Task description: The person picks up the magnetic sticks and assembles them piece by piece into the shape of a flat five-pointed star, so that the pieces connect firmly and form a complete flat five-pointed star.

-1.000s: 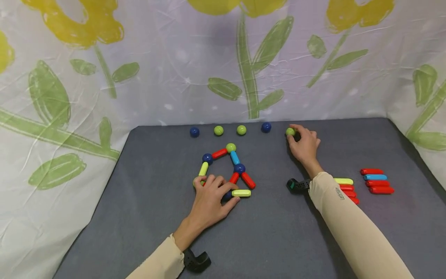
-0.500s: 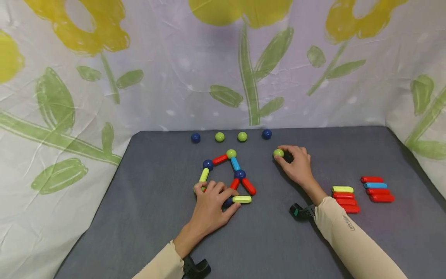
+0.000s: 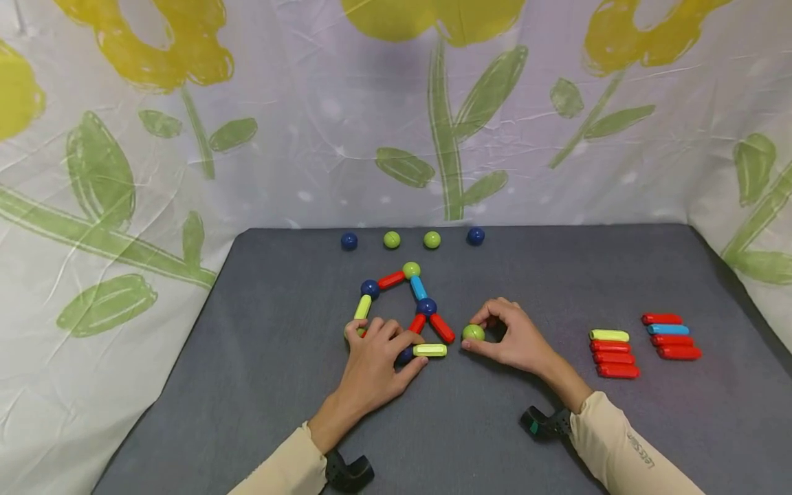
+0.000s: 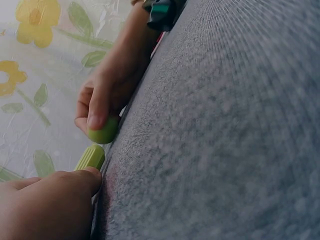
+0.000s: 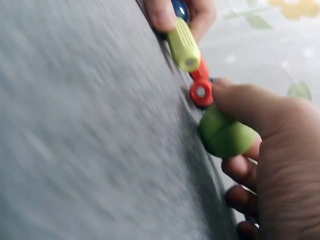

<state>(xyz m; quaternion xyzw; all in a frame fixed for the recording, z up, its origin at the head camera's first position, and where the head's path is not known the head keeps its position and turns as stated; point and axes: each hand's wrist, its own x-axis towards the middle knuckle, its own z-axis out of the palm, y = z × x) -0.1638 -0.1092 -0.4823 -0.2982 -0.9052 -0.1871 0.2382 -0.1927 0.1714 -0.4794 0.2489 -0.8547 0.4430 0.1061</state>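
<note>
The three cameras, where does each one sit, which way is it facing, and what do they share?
Head: above, facing forward and down at the grey table; both forearms show, left hand on the stick figure.
Left wrist: low by the table, facing the right hand; a left fingertip shows.
Right wrist: low, facing the left hand past a red stick; right fingers show.
All share the green ball and yellow stick.

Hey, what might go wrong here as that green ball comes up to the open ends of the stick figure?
The green ball pinched by the right hand sits close to the red stick and the yellow stick; it may knock either free end out of line. The left hand rests only on the lower left of the figure, so the blue stick side may shift if nudged.
</note>
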